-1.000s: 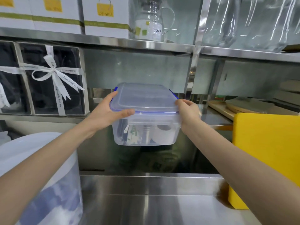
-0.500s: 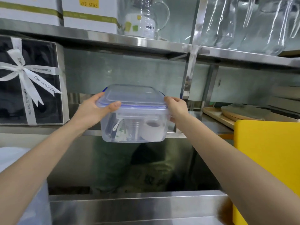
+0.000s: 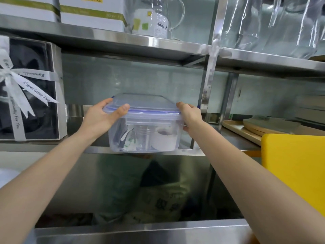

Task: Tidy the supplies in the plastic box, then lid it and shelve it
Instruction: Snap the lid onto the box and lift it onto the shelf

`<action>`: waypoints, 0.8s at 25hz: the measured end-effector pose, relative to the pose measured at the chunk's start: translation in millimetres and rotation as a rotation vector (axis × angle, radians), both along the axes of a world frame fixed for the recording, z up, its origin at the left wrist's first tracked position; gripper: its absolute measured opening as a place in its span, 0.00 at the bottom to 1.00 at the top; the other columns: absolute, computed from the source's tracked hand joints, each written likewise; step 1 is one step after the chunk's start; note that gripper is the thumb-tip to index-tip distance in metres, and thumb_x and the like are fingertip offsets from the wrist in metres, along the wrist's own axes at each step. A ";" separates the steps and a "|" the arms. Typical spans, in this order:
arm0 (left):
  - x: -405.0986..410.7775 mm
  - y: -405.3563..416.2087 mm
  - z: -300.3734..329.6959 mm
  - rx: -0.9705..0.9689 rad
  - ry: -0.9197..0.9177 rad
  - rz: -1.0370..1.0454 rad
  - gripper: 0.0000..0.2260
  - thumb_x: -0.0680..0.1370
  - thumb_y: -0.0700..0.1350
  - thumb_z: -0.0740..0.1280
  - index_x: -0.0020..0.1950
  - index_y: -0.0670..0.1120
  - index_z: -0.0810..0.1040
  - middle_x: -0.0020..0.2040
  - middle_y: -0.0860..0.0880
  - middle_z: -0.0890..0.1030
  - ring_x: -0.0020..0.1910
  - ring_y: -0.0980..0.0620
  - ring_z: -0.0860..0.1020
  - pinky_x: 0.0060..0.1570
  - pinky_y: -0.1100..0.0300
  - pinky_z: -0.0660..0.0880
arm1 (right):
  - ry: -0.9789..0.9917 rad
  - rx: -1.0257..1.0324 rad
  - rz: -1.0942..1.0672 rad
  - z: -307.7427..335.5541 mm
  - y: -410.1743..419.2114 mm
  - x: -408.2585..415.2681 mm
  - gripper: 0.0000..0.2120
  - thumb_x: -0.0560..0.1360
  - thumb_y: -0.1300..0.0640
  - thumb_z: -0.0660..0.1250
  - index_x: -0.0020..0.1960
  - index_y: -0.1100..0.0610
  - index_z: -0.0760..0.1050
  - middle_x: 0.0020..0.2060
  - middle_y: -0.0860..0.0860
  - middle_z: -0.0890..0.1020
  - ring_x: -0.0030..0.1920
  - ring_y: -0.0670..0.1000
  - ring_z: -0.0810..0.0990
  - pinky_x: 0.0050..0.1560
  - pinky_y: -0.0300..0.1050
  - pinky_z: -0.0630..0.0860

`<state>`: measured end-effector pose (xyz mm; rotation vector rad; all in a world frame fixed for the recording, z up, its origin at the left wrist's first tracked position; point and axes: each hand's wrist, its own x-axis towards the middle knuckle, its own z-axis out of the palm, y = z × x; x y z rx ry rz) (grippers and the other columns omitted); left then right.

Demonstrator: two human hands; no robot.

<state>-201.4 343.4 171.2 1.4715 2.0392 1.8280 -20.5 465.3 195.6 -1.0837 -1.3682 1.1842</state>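
The clear plastic box [image 3: 146, 136] carries its blue-trimmed lid [image 3: 144, 103] and sits at the front edge of the steel shelf [image 3: 52, 148]. Inside it I see a white roll of tape [image 3: 164, 139], a metal cylinder and some packets. My left hand [image 3: 102, 117] grips the box's left side, thumb across the lid rim. My right hand [image 3: 190, 115] holds the right side at the lid edge. Both arms are stretched forward.
A black gift box with a white ribbon [image 3: 26, 92] stands on the same shelf to the left. Wooden trays [image 3: 260, 125] lie to the right, behind a yellow board [image 3: 295, 169]. White cartons and a glass jug [image 3: 158, 16] stand on the upper shelf. A steel upright [image 3: 209, 81] rises right of the box.
Both hands have carried the lidded box forward and up, from the air in front of the shelf to its front edge. The view has moved closer to the shelf.
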 end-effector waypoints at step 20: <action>-14.0 19.2 2.9 -0.002 -0.053 -0.056 0.31 0.70 0.62 0.64 0.68 0.47 0.68 0.68 0.46 0.71 0.64 0.47 0.71 0.65 0.49 0.69 | -0.059 0.022 -0.065 2.4 7.0 -10.9 0.07 0.72 0.51 0.59 0.42 0.55 0.71 0.46 0.54 0.74 0.53 0.56 0.75 0.60 0.51 0.75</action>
